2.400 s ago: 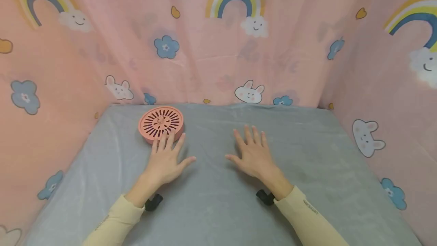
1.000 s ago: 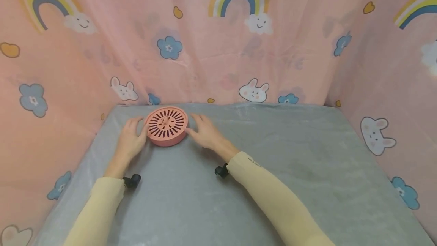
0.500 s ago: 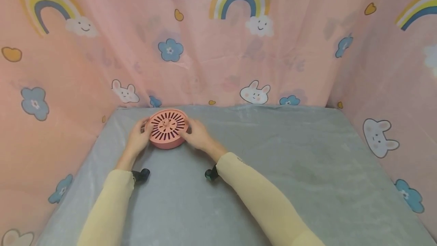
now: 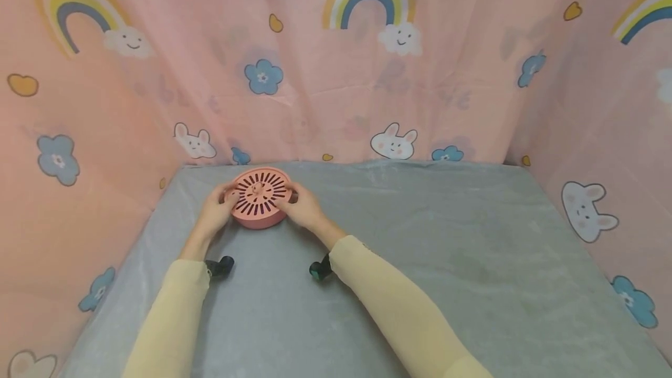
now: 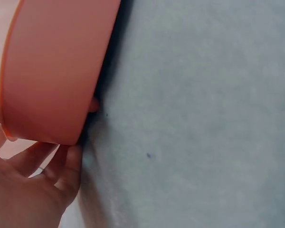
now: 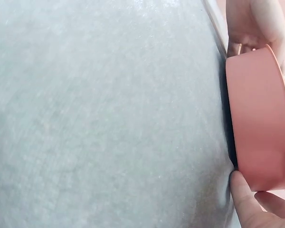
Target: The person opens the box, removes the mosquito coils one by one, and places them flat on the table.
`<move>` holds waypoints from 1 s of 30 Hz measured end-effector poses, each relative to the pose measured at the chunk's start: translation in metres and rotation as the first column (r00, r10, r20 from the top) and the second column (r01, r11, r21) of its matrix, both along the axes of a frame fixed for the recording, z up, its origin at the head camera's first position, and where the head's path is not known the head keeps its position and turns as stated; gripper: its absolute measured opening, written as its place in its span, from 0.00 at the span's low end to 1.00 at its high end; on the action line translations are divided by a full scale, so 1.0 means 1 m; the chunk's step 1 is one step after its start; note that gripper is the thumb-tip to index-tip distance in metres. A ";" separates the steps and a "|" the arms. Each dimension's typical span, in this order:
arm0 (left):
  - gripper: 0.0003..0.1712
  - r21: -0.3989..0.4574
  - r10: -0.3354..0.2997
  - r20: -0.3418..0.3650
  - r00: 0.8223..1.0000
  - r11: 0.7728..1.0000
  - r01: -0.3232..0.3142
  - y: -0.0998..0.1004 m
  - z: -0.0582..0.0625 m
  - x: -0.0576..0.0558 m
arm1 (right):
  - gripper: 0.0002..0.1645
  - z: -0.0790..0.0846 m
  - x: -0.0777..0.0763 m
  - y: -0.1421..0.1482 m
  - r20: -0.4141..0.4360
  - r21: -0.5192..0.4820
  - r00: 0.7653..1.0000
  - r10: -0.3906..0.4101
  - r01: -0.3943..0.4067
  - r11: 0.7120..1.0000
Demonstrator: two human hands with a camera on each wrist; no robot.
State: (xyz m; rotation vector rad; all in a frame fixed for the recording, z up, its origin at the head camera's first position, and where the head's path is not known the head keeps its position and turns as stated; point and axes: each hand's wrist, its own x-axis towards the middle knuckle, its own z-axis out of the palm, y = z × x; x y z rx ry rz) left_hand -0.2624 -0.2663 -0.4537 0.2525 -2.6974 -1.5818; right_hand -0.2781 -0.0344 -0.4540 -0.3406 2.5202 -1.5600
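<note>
A round pink mosquito coil holder (image 4: 257, 221) with a slotted lid and a small raised knob is at the back left of the table. My left hand (image 4: 214, 213) grips its left side, thumb over the lid's rim. On the opposite side my right hand (image 4: 303, 209) holds it, with the thumb on the lid's edge. Seen from the left wrist, fingertips (image 5: 73, 159) reach the bottom edge of the holder's smooth wall (image 5: 54, 71). The right wrist view has a finger (image 6: 240, 187) at the lower edge, and a dark gap shows along the underside.
A grey cloth (image 4: 399, 273) covers the table. Pink curtains (image 4: 325, 98) printed with rainbows, rabbits and flowers enclose it at the back and both sides. Black wrist cameras (image 4: 223, 266) sit below the sleeve cuffs.
Both hands, spread flat over the table at first, have moved to either side of the mosquito coil holder and closed round its edges. The head view has shifted slightly.
</note>
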 end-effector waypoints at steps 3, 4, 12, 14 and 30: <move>0.29 0.019 -0.001 0.017 1.000 1.000 0.001 0.001 0.001 0.002 | 0.35 -0.001 0.001 0.000 0.003 -0.015 1.000 -0.016 0.016 1.000; 0.29 0.023 -0.001 0.021 1.000 1.000 0.000 0.002 0.001 0.003 | 0.35 -0.001 0.001 0.000 0.005 -0.022 1.000 -0.018 0.018 1.000; 0.30 0.012 -0.032 0.017 0.999 0.999 0.031 0.010 0.009 0.004 | 0.33 0.005 0.002 0.011 0.018 -0.098 0.999 -0.032 0.034 0.995; 0.30 0.006 -0.039 0.013 0.999 0.999 0.039 0.014 0.011 0.004 | 0.33 0.008 0.002 0.016 0.021 -0.092 0.999 -0.041 0.042 0.995; 0.29 0.076 -0.099 -0.028 0.995 0.992 0.101 0.053 0.021 0.015 | 0.32 0.021 0.013 0.062 0.005 -0.073 0.996 -0.084 0.085 0.994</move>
